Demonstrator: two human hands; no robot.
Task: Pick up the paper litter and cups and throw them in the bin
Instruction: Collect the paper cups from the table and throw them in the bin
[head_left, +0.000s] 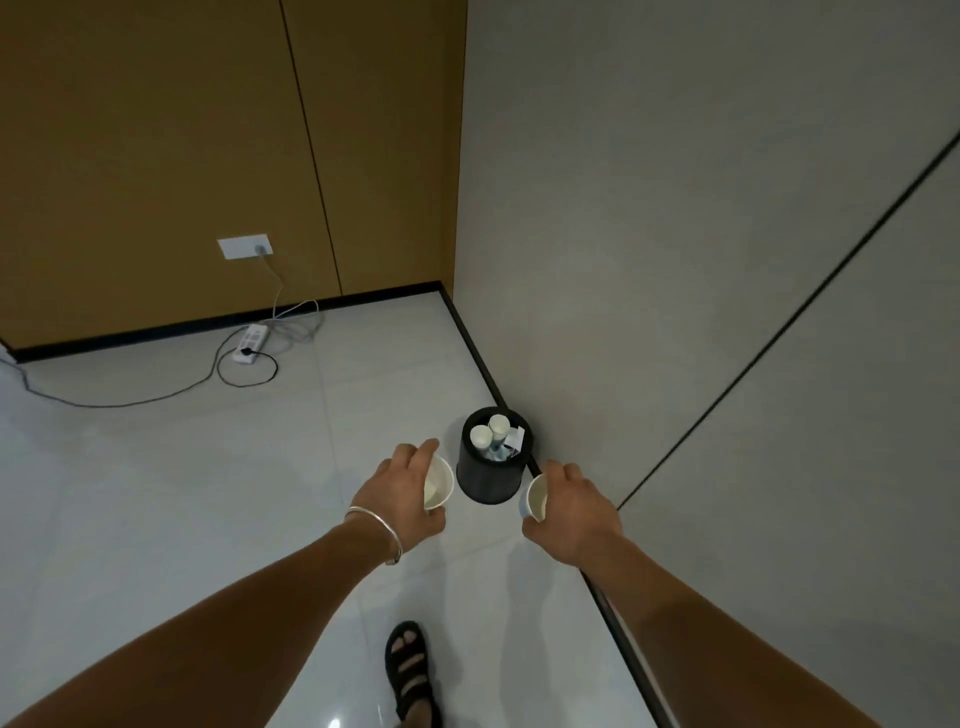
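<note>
A small black round bin (485, 480) stands on the floor against the grey wall. Inside it lie two white paper cups (489, 434) and a scrap of white paper (517, 439). My left hand (402, 496) grips a white paper cup (438, 483), its mouth turned toward the bin, just left of the bin. My right hand (574, 512) grips another white paper cup (535, 500) just right of the bin's base. Both cups are held above the floor, on either side of the bin.
A white power strip (250, 343) with cables lies on the pale tiled floor (208, 493) near the brown wall. A wall socket (244, 246) sits above it. A sandalled foot (410, 670) stands below. The grey wall (675, 260) runs along the right.
</note>
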